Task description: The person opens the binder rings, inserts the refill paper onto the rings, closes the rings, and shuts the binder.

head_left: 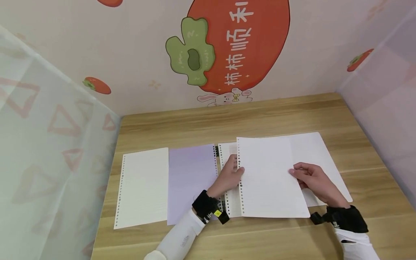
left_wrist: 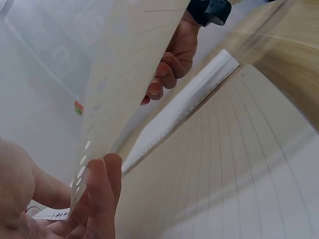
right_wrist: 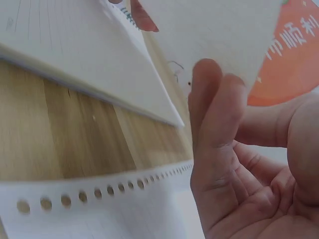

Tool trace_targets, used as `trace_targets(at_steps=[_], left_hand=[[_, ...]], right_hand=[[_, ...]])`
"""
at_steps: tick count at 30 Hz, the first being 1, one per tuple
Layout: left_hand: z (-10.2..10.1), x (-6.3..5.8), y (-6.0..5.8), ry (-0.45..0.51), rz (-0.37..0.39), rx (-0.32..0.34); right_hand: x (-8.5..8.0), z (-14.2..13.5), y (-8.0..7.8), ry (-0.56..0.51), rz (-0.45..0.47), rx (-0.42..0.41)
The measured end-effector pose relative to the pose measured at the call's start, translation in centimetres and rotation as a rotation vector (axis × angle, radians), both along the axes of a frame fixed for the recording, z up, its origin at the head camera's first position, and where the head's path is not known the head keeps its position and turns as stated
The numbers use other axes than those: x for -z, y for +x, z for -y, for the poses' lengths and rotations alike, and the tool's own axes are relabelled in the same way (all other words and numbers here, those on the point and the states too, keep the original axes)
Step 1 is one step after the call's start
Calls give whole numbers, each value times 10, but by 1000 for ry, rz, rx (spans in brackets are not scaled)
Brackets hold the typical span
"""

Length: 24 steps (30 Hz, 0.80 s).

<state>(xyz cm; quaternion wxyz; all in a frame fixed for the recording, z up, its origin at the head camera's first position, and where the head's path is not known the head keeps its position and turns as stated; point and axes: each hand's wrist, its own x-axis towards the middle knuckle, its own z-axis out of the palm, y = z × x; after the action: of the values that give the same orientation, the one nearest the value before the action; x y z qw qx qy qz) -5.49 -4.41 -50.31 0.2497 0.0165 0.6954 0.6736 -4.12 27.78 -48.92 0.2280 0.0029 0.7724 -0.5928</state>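
A white loose-leaf sheet [head_left: 266,180] with a row of punched holes down its left side is held up between both hands. My left hand [head_left: 229,175] pinches the punched edge, thumb in front and fingers behind, as the left wrist view also shows. At the opposite edge, my right hand [head_left: 313,179] pinches the sheet between thumb and fingers [right_wrist: 219,109]. Beneath it lies an open ring notebook with a purple cover [head_left: 191,173] and a stack of lined pages [left_wrist: 214,164]. The held sheet hides most of that stack.
Left of the purple cover lies another punched white sheet [head_left: 143,187]. More white paper [head_left: 312,148] is on the wooden table [head_left: 260,238] at the right, partly covered by the held sheet. A patterned wall [head_left: 139,54] stands behind the table, with side walls at left and right.
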Motion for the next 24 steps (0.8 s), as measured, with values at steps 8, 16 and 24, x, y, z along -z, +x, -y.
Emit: trace_targets(at_steps=[8, 16, 24], left_hand=[[24, -5, 1, -47, -45, -19], [46, -1, 7, -119, -78, -73], [66, 0, 12, -220, -207, -97]], right_hand=[[3, 17, -10, 106, -30, 36], [5, 38, -15, 94, -14, 57], [9, 49, -18, 67, -4, 67]])
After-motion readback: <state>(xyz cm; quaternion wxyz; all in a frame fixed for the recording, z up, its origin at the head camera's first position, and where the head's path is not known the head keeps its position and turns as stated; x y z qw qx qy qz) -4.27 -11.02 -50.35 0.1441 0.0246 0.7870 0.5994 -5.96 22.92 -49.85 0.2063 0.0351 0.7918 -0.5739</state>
